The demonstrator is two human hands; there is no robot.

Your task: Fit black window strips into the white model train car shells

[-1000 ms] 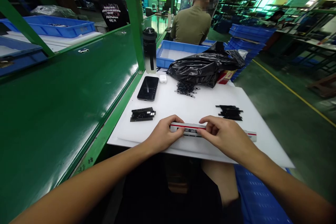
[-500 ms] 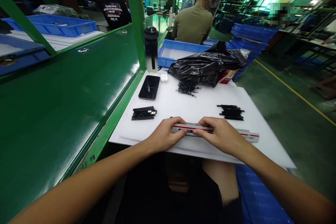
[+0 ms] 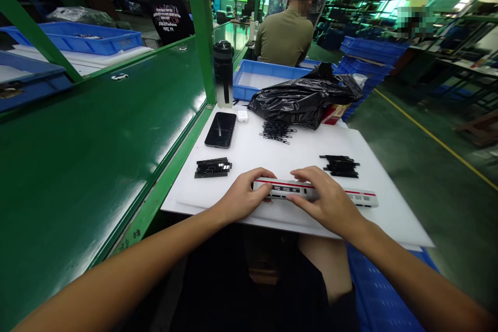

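Observation:
A long white model train car [image 3: 361, 198] with a red stripe and dark windows lies crosswise near the front edge of the white table sheet. My left hand [image 3: 249, 194] grips its left end between thumb and fingers. Around its middle, my right hand [image 3: 327, 199] holds it with the thumb below and the fingers above. A pile of black strips [image 3: 213, 167] sits beyond my left hand, another bundle of black strips [image 3: 341, 166] beyond my right. Farther back is a heap of thin black frames [image 3: 277, 132].
A phone [image 3: 220, 129], a white case [image 3: 242, 115] and a bottle [image 3: 223, 75] stand at the back left. Behind the heap are a black plastic bag [image 3: 295, 98] and a blue tray [image 3: 264, 70]. A green partition [image 3: 116, 140] borders the left. Two people sit beyond.
The train car has been tilted, so its side with windows now faces me more. My right hand's fingers have lifted and spread a little.

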